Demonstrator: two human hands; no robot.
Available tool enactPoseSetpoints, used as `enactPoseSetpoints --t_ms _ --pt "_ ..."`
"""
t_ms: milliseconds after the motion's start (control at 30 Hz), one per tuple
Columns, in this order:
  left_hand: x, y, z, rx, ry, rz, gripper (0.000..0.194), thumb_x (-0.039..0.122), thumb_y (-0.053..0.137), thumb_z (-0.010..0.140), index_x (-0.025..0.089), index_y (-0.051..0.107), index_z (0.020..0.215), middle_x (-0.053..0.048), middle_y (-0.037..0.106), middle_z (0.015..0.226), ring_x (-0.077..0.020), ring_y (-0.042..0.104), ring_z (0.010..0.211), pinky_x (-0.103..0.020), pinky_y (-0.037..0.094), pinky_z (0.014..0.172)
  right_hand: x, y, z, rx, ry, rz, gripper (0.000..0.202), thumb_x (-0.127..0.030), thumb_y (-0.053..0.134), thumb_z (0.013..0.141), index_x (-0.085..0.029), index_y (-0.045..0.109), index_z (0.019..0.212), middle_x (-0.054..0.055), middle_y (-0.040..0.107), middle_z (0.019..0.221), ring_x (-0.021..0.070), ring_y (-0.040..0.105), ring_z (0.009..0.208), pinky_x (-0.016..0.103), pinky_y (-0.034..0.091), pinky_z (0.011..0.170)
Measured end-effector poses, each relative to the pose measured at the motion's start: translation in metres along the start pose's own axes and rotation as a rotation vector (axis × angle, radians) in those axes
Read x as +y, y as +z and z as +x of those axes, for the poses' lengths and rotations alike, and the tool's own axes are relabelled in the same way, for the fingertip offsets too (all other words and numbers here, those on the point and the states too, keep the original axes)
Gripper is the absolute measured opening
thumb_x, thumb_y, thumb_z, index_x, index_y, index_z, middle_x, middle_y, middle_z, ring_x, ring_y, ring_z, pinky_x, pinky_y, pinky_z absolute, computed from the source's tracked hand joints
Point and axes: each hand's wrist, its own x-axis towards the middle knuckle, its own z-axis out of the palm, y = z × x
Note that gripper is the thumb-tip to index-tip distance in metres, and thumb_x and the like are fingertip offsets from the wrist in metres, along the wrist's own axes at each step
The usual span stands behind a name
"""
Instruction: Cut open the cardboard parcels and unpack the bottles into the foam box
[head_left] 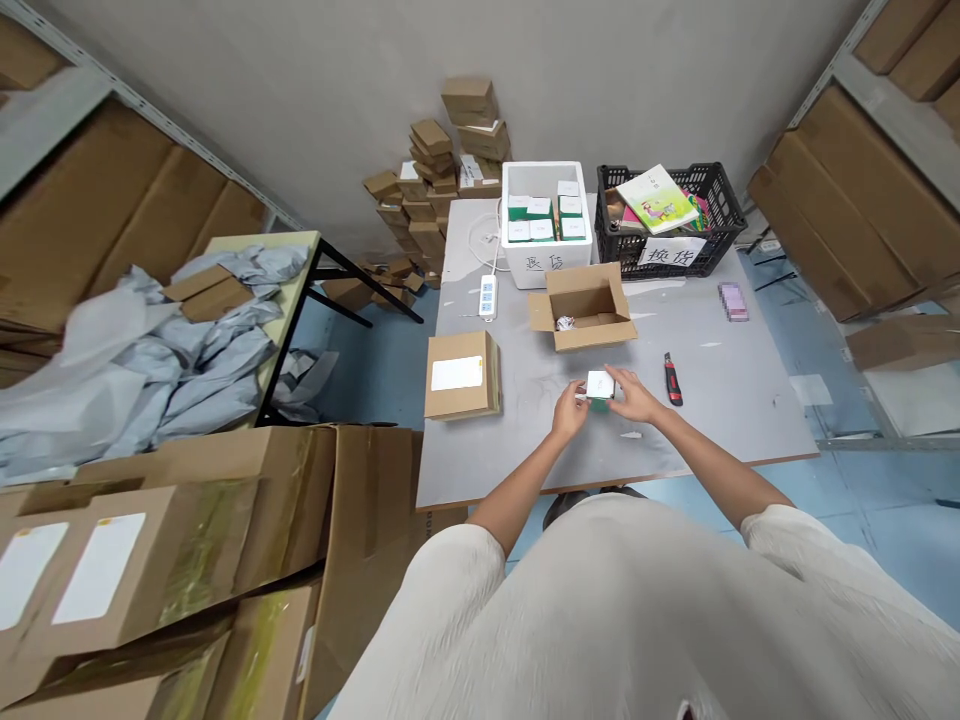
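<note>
A small white and green box (600,385) is held between my two hands over the grey table (517,455). My left hand (570,410) grips its left side, and my right hand (632,395) has its fingers at the right side. Just beyond them stands an open cardboard box (592,335) with its flaps up and crumpled white paper inside. Behind that, a white foam bin (544,270) holds several similar white and green boxes. To the right of my right hand lies a red and black box cutter (673,380).
A closed carton (454,400) and a power strip (487,298) are on the table's left part. A black crate (694,262) with books and a pink stack (733,302) are at the right. Stacked cartons (292,470) and a side table of grey bags (210,370) stand left.
</note>
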Motion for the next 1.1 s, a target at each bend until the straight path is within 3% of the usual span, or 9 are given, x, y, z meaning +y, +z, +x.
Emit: enactPoseSetpoints --t_ms 133,267,433,767,933,1033,1100 --pt "0.004 0.000 0.006 0.040 -0.005 -0.019 0.047 0.010 0.060 0.091 0.024 0.063 0.136 -0.008 0.074 0.133 -0.0196 0.075 0.093 -0.038 0.061 0.095 0.003 -0.005 -0.006 0.016 0.046 0.096 0.080 -0.021 0.058 0.085 -0.022 0.043 0.164 0.016 0.062 0.142 0.0313 0.064 0.121 0.051 0.055 0.105" --pt "0.006 -0.001 0.003 0.016 0.019 -0.042 0.065 0.005 0.061 0.083 0.023 0.058 0.145 -0.012 0.068 0.145 -0.0245 0.073 0.112 -0.040 0.060 0.098 -0.002 -0.008 -0.014 0.020 0.042 0.130 0.070 -0.018 0.056 0.087 -0.022 0.051 0.157 0.012 0.066 0.131 0.0253 0.070 0.104 0.046 0.058 0.099" --pt "0.009 -0.004 -0.002 -0.045 0.070 -0.106 0.089 0.005 0.066 0.077 0.026 0.044 0.160 -0.015 0.052 0.162 -0.0261 0.067 0.130 -0.040 0.058 0.106 -0.008 -0.006 -0.016 0.025 0.069 0.095 0.066 -0.022 0.060 0.091 -0.022 0.051 0.156 0.012 0.068 0.127 0.0240 0.071 0.100 0.045 0.060 0.098" --pt "0.013 -0.015 0.003 -0.105 0.080 -0.119 0.088 0.017 0.076 0.080 0.029 0.042 0.161 -0.014 0.056 0.159 -0.0270 0.067 0.128 -0.041 0.057 0.103 -0.011 -0.008 -0.010 0.033 0.107 0.071 0.055 -0.034 0.065 0.096 -0.021 0.058 0.149 0.011 0.072 0.118 0.0243 0.070 0.095 0.043 0.059 0.095" --pt "0.015 -0.017 0.001 -0.109 0.089 -0.141 0.091 0.021 0.081 0.077 0.031 0.040 0.157 -0.014 0.057 0.158 -0.0290 0.068 0.127 -0.046 0.058 0.102 -0.017 -0.021 0.006 0.118 0.154 0.119 0.040 -0.052 0.051 0.104 -0.022 0.073 0.117 0.007 0.069 0.099 0.0233 0.066 0.091 0.039 0.056 0.090" --pt "0.017 -0.017 0.000 -0.119 0.101 -0.125 0.084 0.021 0.082 0.077 0.032 0.043 0.150 -0.012 0.058 0.156 -0.0288 0.068 0.125 -0.047 0.057 0.103 -0.018 -0.024 0.022 0.193 0.201 0.123 0.046 -0.056 0.043 0.106 -0.023 0.070 0.091 0.006 0.064 0.089 0.0250 0.064 0.095 0.039 0.054 0.091" --pt "0.017 -0.018 -0.001 -0.130 0.124 -0.102 0.083 0.022 0.082 0.079 0.032 0.042 0.150 -0.012 0.057 0.157 -0.0286 0.068 0.125 -0.048 0.056 0.104 -0.017 -0.022 0.032 0.248 0.239 0.134 0.042 -0.055 0.043 0.104 -0.023 0.067 0.089 0.006 0.064 0.091 0.0261 0.063 0.098 0.040 0.053 0.092"
